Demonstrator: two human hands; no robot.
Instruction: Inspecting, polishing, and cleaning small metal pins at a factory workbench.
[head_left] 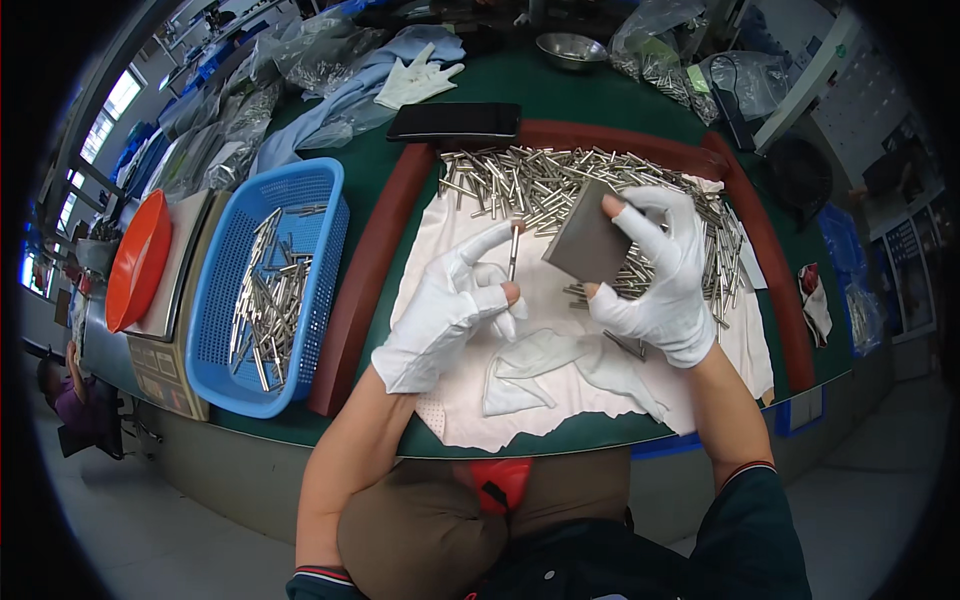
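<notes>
White gloves with bare fingertips cover both my hands. Between thumb and forefinger, my left hand [455,305] pinches a slim metal pin [514,252], held upright above the pale cloth [455,400]. My right hand [660,275] grips a flat dark grey block [588,243] by its right side, tilted, with fingertips at its top and bottom corners. Behind and beside that block spreads a large heap of shiny metal pins [530,180]. A crumpled whitish rag [560,365] lies on the cloth below my hands.
Left of me stands a blue basket [337,240] with more pins, beside an orange-red tray [142,262]. Dark red bars [372,290] frame the work area. A black phone [455,122], a spare white glove [420,78] and a metal bowl [572,50] lie farther back.
</notes>
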